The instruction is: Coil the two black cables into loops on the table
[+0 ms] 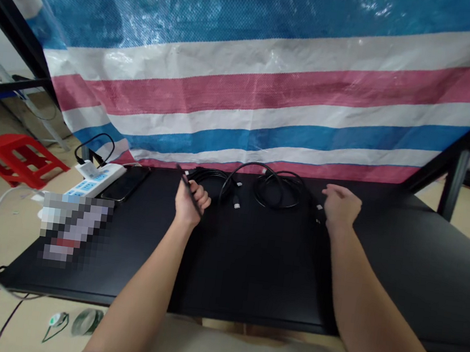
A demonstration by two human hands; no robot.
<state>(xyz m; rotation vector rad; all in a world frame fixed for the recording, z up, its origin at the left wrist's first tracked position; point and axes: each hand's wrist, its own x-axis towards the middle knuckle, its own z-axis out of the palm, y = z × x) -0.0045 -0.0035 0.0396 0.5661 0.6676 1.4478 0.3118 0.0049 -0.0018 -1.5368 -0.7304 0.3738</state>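
My left hand [186,207] is closed around a thin, dark, flat object [192,195], seen almost edge-on and tilted; its kind is hard to make out. Over the right part of the black table my right hand [344,206] is held with its fingers closed together, and whatever may be in them is hidden. Between the hands lie coiled black cables: one coil [213,173] just beyond my left hand, another coil [256,193] nearer the right. Small white tags or plug ends show on the cables, one of them a white tip [237,205] near the middle.
At the left edge of the black table [257,276] are a white power strip [99,181] with plugs and a dark phone [126,183]. A red stool [16,158] stands on the floor beyond. A striped plastic sheet [254,87] hangs behind the table. A glass jar [86,322] is below the front edge.
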